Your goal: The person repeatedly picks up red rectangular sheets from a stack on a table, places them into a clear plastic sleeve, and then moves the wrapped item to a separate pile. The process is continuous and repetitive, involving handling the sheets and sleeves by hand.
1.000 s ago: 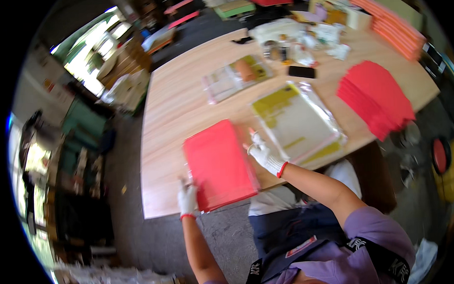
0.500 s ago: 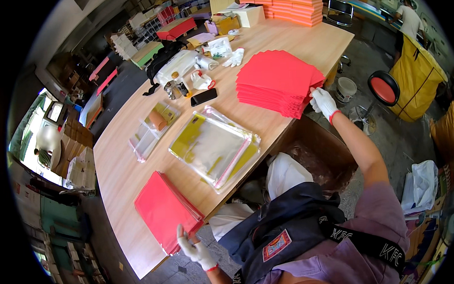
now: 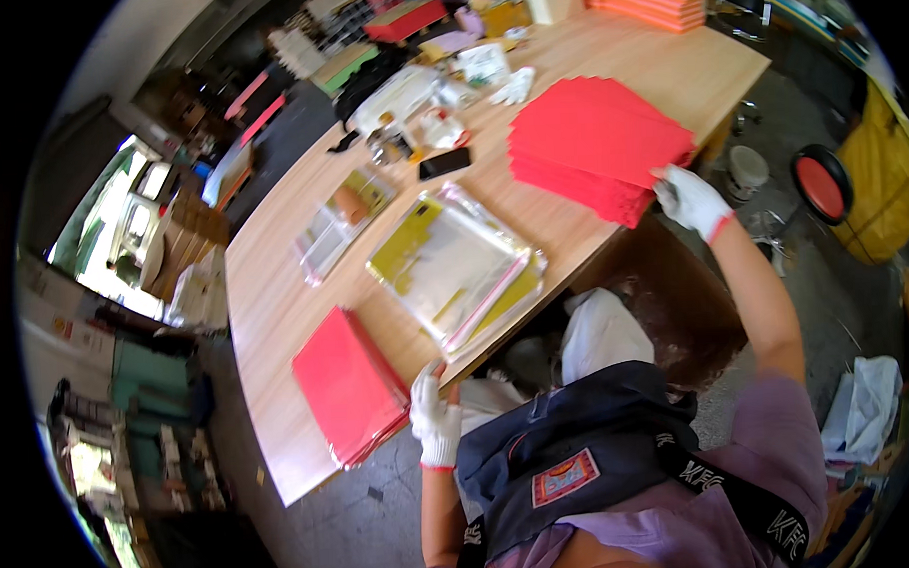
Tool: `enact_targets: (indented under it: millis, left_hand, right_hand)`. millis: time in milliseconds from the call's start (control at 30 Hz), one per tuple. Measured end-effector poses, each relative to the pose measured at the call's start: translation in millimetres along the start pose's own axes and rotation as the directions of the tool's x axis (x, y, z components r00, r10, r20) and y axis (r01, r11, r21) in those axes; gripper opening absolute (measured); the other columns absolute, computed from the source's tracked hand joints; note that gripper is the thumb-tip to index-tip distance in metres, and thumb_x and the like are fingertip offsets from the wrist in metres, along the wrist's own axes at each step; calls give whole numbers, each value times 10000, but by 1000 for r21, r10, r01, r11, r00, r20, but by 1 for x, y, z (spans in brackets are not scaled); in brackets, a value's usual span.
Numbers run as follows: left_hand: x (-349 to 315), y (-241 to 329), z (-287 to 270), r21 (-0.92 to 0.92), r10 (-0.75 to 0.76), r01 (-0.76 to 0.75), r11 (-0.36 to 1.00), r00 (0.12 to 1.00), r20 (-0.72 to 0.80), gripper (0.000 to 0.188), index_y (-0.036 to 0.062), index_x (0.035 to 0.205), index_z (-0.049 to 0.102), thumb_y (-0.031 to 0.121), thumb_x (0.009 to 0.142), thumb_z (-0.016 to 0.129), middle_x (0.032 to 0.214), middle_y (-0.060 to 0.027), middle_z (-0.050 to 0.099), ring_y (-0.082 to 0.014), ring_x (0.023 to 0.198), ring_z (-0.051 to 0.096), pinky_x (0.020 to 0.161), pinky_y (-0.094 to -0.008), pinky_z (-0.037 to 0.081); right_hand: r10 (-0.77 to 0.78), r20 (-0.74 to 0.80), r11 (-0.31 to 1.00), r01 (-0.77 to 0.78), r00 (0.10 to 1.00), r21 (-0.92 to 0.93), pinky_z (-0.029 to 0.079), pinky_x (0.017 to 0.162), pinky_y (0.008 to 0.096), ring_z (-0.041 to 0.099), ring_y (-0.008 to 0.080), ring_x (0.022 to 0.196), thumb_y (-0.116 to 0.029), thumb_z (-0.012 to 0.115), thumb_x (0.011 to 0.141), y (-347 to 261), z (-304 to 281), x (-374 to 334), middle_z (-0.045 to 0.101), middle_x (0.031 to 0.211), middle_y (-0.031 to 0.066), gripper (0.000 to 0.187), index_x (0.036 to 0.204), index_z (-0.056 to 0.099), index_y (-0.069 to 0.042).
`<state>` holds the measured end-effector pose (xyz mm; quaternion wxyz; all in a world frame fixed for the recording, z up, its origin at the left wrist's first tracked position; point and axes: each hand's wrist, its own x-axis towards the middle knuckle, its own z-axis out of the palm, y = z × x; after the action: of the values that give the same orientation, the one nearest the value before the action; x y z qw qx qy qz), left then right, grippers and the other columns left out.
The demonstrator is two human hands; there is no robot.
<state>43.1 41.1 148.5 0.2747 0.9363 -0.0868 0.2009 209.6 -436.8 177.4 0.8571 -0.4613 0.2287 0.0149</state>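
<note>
A tall, slightly fanned stack of red sheets (image 3: 599, 129) lies on the right part of the table. At its near right corner my right hand (image 3: 692, 204), in a white glove with a red cuff, is closed with its fingertips on a red sheet's edge. My left hand (image 3: 435, 422), gloved alike, is held over the table's near edge with its fingers apart and nothing in them. Left of it rests a neat pile of red sheets in clear plastic sleeves (image 3: 348, 388). Between the two red piles lie clear plastic bags (image 3: 459, 269) over something olive-yellow.
A smaller clear packet pile with a brown roll (image 3: 350, 203) on it, a black phone (image 3: 444, 163), jars (image 3: 388, 146) and a loose white glove (image 3: 514, 87) are on the wooden table (image 3: 274, 280). Beneath its edge stands an open brown box (image 3: 690, 286). A red-seated stool (image 3: 822, 186) is to the right.
My left hand has moved right and up, away from the sleeved red pile toward the plastic bags. My right hand stays at the corner of the red stack. The whole view has shifted.
</note>
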Motion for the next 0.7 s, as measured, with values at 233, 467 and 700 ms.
enact_targets:
  millis: [233,467,700]
  left_hand:
    - [62,-17,45,168,32,-65,984,981,191,375,102,1115,550,263,790,645,1073,-114,587,-271,1015,570,829,-387,470]
    - [111,-28,74,547,-283,31,836,879,383,334,158,1050,534,281,761,648,1112,-82,522,-305,968,570,705,-439,513]
    - [97,-69,77,174,-111,81,981,980,167,192,129,935,571,118,744,591,960,-78,571,-298,940,554,699,-429,494]
  right_hand:
    - [-211,37,977,211,977,5,377,344,201,531,109,518,-128,556,866,13,-61,6,597,889,25,187,1050,528,-106]
    - [-146,311,989,138,939,48,531,717,297,612,174,927,-80,516,847,29,-2,-89,592,1102,70,376,1216,457,-42]
    - [360,576,922,-373,734,-102,311,297,222,407,97,343,-126,507,846,92,4,-114,548,664,47,304,1120,493,6]
